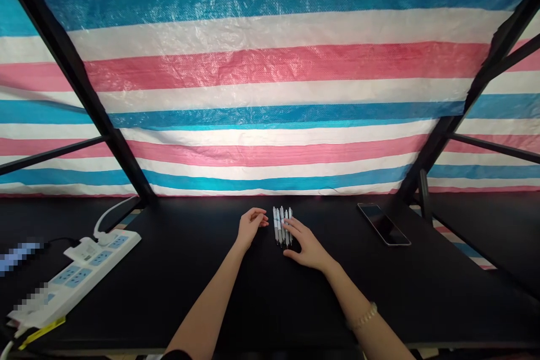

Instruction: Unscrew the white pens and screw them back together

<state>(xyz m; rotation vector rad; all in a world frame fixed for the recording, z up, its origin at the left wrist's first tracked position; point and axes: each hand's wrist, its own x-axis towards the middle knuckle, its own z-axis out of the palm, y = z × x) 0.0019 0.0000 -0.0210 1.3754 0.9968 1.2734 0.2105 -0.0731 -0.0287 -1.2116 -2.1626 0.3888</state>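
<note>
Several white and grey pens [277,226] lie side by side in a row on the black table [261,304], pointing away from me. Just left of the row is my left hand [252,226], its fingers loosely curled and apart, with nothing in them. My right hand [307,244] is at the row's right side, thumb and fingers spread. Its fingertips reach over the rightmost pens and seem to rest on them; they cover part of these pens.
To the right lies a dark-screened phone [383,225]. A white power strip [90,270] with a plugged-in white adapter [87,248] and cables sits at the left. Black metal posts [122,152] rise on both sides, before a striped plastic sheet [270,149].
</note>
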